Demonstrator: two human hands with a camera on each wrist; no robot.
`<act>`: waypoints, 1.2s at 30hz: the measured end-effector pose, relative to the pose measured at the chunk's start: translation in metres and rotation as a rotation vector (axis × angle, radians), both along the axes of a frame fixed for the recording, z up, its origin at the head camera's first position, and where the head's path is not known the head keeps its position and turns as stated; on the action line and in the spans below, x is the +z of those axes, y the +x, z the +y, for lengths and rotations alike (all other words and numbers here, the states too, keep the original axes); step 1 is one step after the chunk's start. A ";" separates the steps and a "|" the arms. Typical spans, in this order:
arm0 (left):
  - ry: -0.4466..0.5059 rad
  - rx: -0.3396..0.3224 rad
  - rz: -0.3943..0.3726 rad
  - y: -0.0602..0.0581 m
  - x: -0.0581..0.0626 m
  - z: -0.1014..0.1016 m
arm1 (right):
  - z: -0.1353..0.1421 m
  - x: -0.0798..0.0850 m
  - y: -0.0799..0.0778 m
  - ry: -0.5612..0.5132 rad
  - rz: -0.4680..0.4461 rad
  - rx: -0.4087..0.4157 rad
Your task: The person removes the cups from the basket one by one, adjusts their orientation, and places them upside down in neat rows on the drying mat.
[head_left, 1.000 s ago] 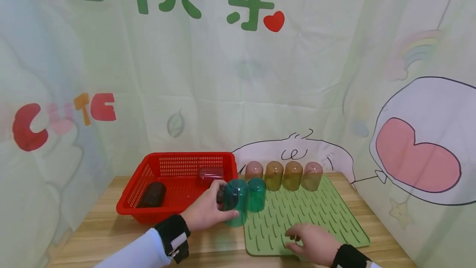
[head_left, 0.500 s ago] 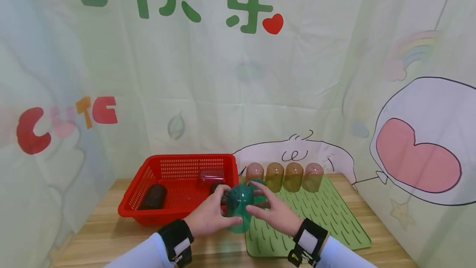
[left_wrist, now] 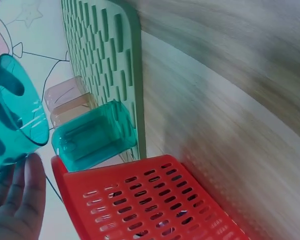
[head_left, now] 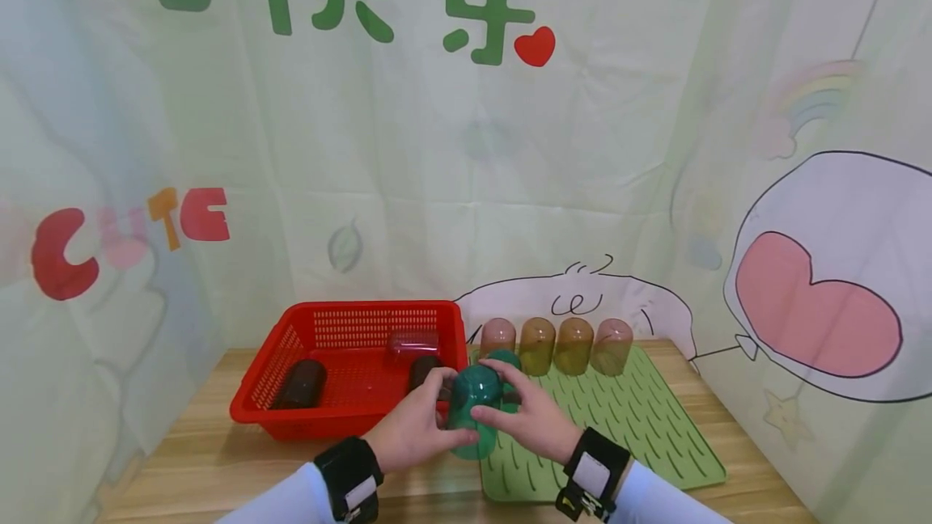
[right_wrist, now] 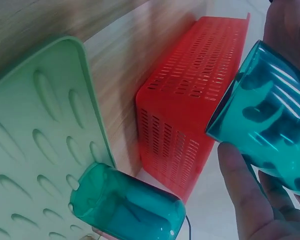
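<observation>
Both my hands hold a teal see-through cup (head_left: 475, 419) upside down, raised above the table between the basket and the mat. On the cup's left side, my left hand (head_left: 409, 431) grips with thumb and fingers. The right hand (head_left: 542, 420) curves its thumb and fingers round the other side. A second teal cup (left_wrist: 92, 137) stands upside down on the left edge of the green ridged mat (head_left: 619, 435); in the head view it is mostly hidden behind the right fingers. Neither wrist view shows the held cup touching the mat.
A red slotted basket (head_left: 328, 420) stands left of the mat, with a dark cup (head_left: 302, 384), another dark cup (head_left: 422, 369) and a pinkish cup (head_left: 413, 344) lying inside. Along the mat's back edge, several upturned pink and amber cups (head_left: 574, 346) form a row.
My right hand has come from over the mat's front to the teal cup and now grips it with the left. The cup has shifted slightly right and nearer me.
</observation>
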State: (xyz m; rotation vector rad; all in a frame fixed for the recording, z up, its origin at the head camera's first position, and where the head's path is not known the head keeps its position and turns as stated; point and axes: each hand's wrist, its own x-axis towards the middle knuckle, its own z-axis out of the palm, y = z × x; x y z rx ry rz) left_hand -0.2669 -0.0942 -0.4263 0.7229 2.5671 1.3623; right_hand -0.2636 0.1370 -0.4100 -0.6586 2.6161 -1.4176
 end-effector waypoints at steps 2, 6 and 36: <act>-0.025 0.004 0.016 0.001 -0.002 -0.001 | 0.001 -0.001 0.000 0.000 0.006 0.005; -0.091 0.008 0.071 0.002 -0.004 -0.002 | 0.004 0.000 -0.001 -0.012 0.000 0.001; -0.596 0.080 0.594 0.001 -0.043 -0.024 | 0.082 0.014 -0.035 0.080 0.105 -0.342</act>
